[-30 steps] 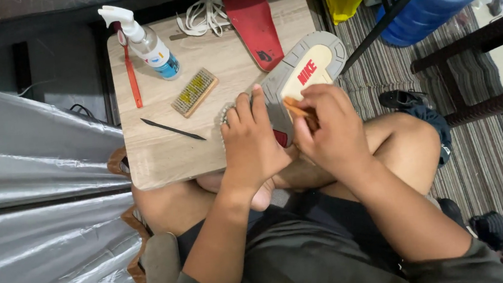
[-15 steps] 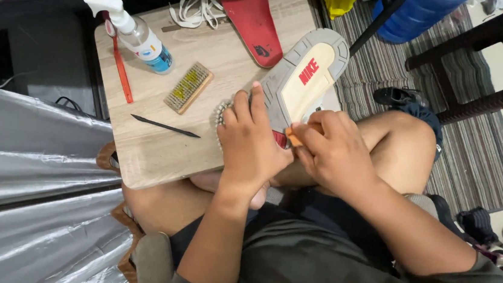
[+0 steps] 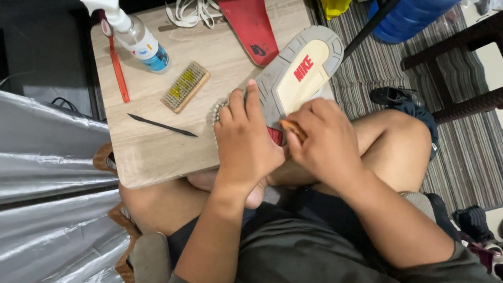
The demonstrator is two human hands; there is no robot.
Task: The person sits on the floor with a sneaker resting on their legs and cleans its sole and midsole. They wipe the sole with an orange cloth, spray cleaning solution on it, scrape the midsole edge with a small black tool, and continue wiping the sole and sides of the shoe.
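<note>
Holding upturned sneaker [image 3: 294, 77]: left hand [image 3: 245, 142], right hand [image 3: 324, 138]; spray bottle [image 3: 133, 33] nearby.

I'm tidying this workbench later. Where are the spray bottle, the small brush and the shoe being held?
spray bottle [image 3: 136, 37], head view, on its clear body.
small brush [image 3: 184, 87], head view, on its bristle face.
shoe [image 3: 301, 76], head view, on the cream patch of its upturned sole.

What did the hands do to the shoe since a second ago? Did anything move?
Little changed. The right hand slid a bit down the sole with its small brown tool, toward the person. The left hand kept gripping the shoe, sole up. The brush, spray bottle and black pick stayed put on the table.
</note>
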